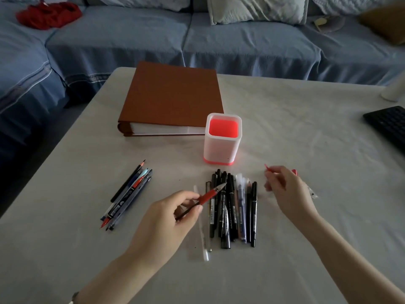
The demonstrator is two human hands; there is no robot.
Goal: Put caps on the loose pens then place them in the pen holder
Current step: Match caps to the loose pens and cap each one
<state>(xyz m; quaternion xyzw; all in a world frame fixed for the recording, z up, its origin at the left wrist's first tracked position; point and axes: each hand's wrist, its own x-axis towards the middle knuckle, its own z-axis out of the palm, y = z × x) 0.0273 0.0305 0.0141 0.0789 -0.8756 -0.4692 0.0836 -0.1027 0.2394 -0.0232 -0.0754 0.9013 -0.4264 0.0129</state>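
Observation:
My left hand (pixel 175 212) grips an uncapped red pen (pixel 209 194), its silver tip pointing up and right over a pile of black pens and markers (pixel 230 207). My right hand (pixel 285 189) pinches a small red cap (pixel 267 168) between its fingertips, right of the pile. A white pen holder (pixel 222 140) with a red inside stands upright behind the pile, with nothing visible in it. A second bundle of pens and pencils (pixel 129 194) lies at the left. More small red and clear pieces (pixel 312 191) lie partly hidden behind my right hand.
A thick brown binder (pixel 173 97) lies behind the holder. A black keyboard (pixel 390 126) sits at the right table edge, with a white object (pixel 393 88) beyond it. A blue sofa with cushions and a red cloth (pixel 48 15) runs along the back.

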